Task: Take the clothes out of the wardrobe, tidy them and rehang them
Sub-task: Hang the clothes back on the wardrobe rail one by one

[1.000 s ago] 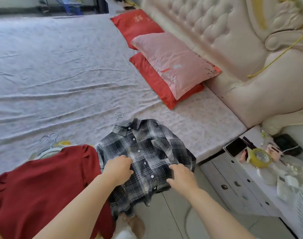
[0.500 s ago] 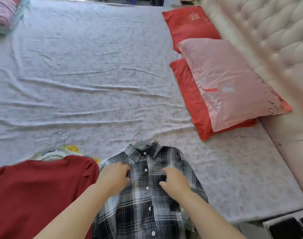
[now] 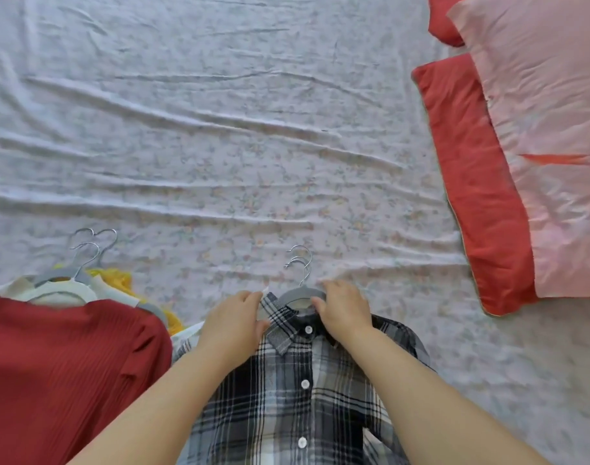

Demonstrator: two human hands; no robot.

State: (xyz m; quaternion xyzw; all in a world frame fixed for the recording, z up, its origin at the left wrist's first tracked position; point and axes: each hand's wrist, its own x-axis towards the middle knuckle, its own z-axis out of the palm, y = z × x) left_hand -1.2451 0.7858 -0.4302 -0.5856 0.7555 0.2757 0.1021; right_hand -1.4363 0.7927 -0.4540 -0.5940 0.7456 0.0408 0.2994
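The fingers (image 3: pixel 251 297) of the left hand (image 3: pixel 233 318) are bent and pinch the collar of the plaid shirt (image 3: pixel 286 391). The right hand (image 3: pixel 345 312) pinches the end of the grey hanger (image 3: pixel 297 294) that sits inside that collar. The shirt lies flat on the bed (image 3: pixel 219 146), buttoned up. I think it is being made neat on its hanger. Just to the left lies a red top (image 3: pixel 58 370), with more hangers (image 3: pixel 82 260) and a yellow cloth (image 3: pixel 119 278) peeking out past it. So the clothes are out of the wardrobe. No wardrobe shows, and none of these are hung back up yet. Pillows (image 3: pixel 538 129) lie far to the right.
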